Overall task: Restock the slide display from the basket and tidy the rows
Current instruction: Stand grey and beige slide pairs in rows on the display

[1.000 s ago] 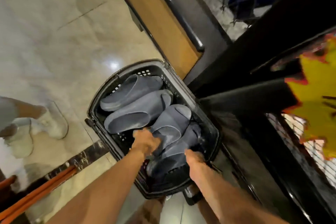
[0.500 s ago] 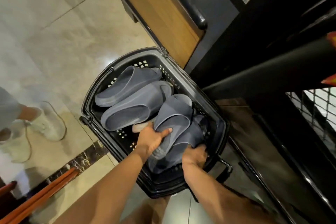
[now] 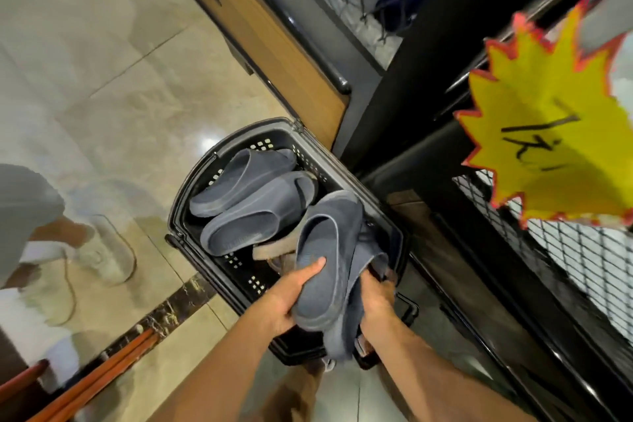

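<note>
Looking down from head height: pale polished floor (image 3: pixel 113 86) fills the left half, crossed by a dark marbled strip (image 3: pixel 171 312) at lower left. A black display rack (image 3: pixel 428 134) runs along the right, with wire mesh (image 3: pixel 561 260) at its lower right and a wood panel (image 3: pixel 274 55) at its far end. A black plastic basket (image 3: pixel 236 144) sits on the floor just beside the rack's foot, with perforated walls. A yellow starburst price tag (image 3: pixel 548 134) with a red edge hangs on the rack, with handwritten black marks, not legible. Another person's leg and pale shoe (image 3: pixel 102 253) are at left, blurred. Two orange poles (image 3: pixel 96 384) lie at lower left. In the basket: two grey slides at the far end, the farthest slide (image 3: pixel 236 185) partly overlapped by the second slide (image 3: pixel 253 219). A tan sole edge (image 3: pixel 274 248) shows beneath them; the item cannot be identified. Left hand (image 3: pixel 284 301) is closed around the heel of a raised grey slide (image 3: pixel 325 250), thumb on the footbed, toe pointing away, lifted above the basket's near end. Right hand (image 3: pixel 376 298) is wrapped around a fourth grey slide (image 3: pixel 356 301), mostly hidden behind the raised one; it appears to be gripped by its side, fingers partly out of sight.
</note>
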`<state>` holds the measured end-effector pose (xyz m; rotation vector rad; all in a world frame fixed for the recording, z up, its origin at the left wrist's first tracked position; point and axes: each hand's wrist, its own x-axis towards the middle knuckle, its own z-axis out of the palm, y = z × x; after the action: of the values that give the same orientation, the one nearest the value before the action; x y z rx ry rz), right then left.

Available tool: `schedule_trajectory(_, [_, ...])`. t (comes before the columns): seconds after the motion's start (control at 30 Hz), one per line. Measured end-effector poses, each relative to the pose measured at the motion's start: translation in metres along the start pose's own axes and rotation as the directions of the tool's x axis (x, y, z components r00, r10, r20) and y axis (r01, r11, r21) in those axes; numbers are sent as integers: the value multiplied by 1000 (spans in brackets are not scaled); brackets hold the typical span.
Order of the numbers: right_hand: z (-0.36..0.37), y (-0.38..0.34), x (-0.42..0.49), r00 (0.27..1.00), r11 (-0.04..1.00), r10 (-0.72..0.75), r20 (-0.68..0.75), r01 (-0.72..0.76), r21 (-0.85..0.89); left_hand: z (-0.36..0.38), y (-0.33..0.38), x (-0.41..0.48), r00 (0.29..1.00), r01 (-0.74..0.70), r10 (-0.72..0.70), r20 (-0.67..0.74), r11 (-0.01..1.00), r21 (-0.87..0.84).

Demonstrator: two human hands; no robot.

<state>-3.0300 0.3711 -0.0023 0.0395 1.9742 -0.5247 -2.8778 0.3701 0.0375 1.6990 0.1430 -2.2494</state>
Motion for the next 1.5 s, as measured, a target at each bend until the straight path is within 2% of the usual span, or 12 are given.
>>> schedule_trajectory(0.03, [-8,-3,-5,998,998,-39,58,41,-37,3,-1,-10,1000,-5,5,10,1000,-11])
schedule_trajectory(0.1, [-18,-8,-19,990,993,22,141,-6,-117,8,-1,-30,999,-26,27,31,1000,-14])
schedule_trajectory(0.2, [-32,-14,-35,916,956,207,344,-115,-269,16,0,-65,999,-35,35,13,999,3])
schedule_trajectory(0.3, [-46,-38,-66,865,944,302,401,-212,-254,22,6,-100,997,-78,78,-13,997,7])
schedule_trajectory(0.43, [-72,-85,-127,822,979,193,536,-125,-162,31,20,-159,976,-208,208,-67,978,9])
schedule_trajectory(0.6, [-109,-125,-200,800,992,75,595,-2,-123,45,40,-239,889,-416,421,-183,907,66])
schedule_trajectory(0.83, [-150,-150,-290,796,970,-115,594,218,-104,63,45,-335,800,-525,515,-307,849,56])
schedule_trajectory(0.9, [-164,-156,-311,788,967,-166,593,247,-57,72,46,-355,795,-540,524,-305,841,39])
schedule_trajectory(0.97, [-179,-162,-329,772,961,-232,592,277,15,88,52,-376,804,-551,537,-256,834,21])
schedule_trajectory(1.17, [-241,-192,-358,784,920,-382,489,274,280,165,84,-415,798,-602,602,35,792,102])
schedule_trajectory(1.37, [-341,-210,-363,835,801,-498,234,339,494,265,99,-411,714,-696,611,342,675,246])
schedule_trajectory(1.5, [-401,-201,-351,874,725,-483,50,367,584,328,93,-386,712,-689,487,505,622,372])
